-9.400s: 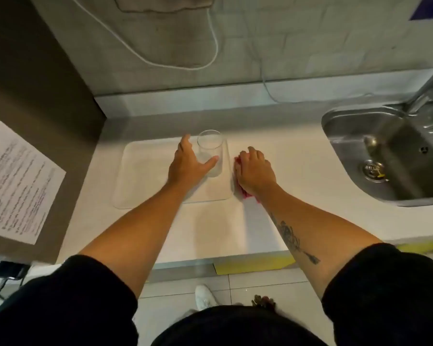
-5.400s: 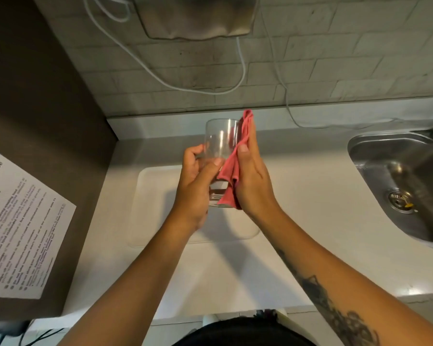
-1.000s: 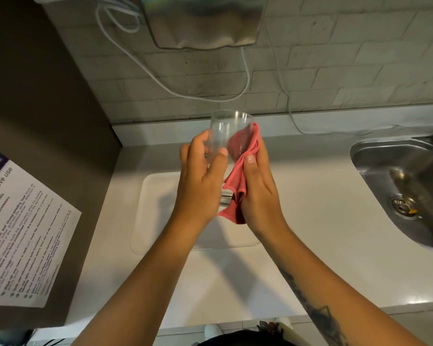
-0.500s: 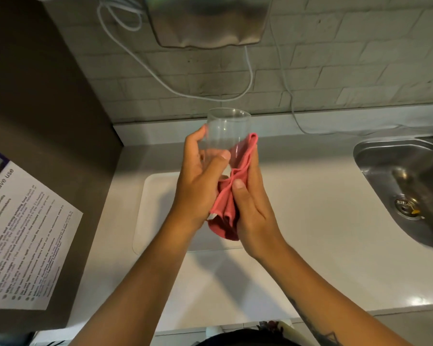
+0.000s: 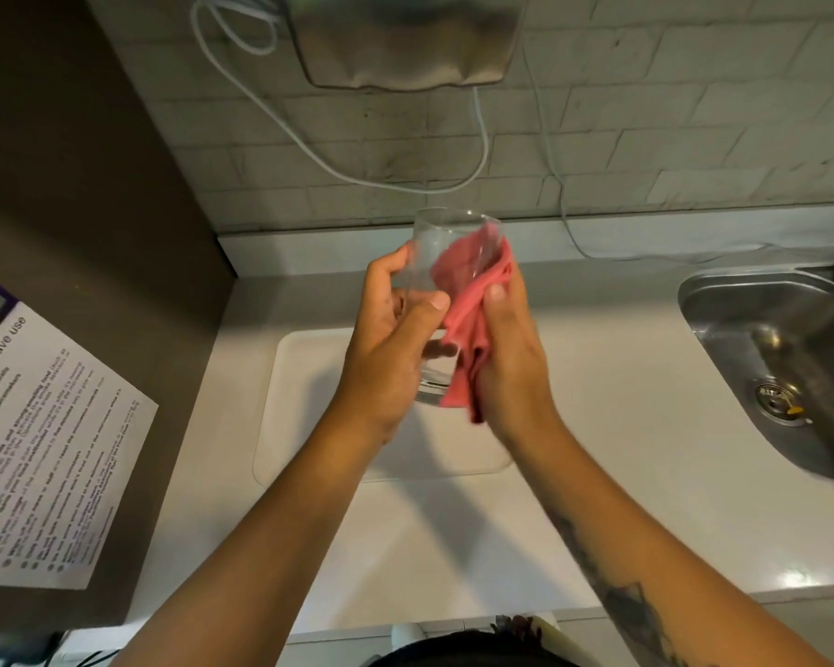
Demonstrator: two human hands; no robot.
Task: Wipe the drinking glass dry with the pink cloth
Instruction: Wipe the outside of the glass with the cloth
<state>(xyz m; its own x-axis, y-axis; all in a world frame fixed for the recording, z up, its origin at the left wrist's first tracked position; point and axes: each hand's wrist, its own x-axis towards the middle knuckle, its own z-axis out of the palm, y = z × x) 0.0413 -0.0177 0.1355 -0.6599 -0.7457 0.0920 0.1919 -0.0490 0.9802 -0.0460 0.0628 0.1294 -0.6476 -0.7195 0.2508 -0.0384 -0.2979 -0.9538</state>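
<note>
The white tabletop (image 5: pixel 405 546) fills the middle of the frame, hemmed by a dark cabinet side (image 5: pixel 92 233) at the left, a tiled wall (image 5: pixel 646 137) along the top and a steel sink (image 5: pixel 781 368) at the right edge. A pale mat (image 5: pixel 299 426) lies flat at centre, and bare surface stretches below it to the near edge and rightward to the sink. A printed sheet (image 5: pixel 44 450) hangs on the cabinet at lower left.

The drinking glass (image 5: pixel 446 262) is held in the air above the mat, in the upper centre of the frame. The left hand (image 5: pixel 391 349) is curled around its left side and lower half, thumb across the front. The right hand (image 5: pixel 506 358) presses the pink cloth (image 5: pixel 468 305) against the glass's right side, fingers closed on the fabric; part of the cloth shows through the clear wall near the rim, and a loose end hangs by the base.

The glass stands nearly upright, its long axis running up the frame, tilted slightly, open mouth toward the wall.
</note>
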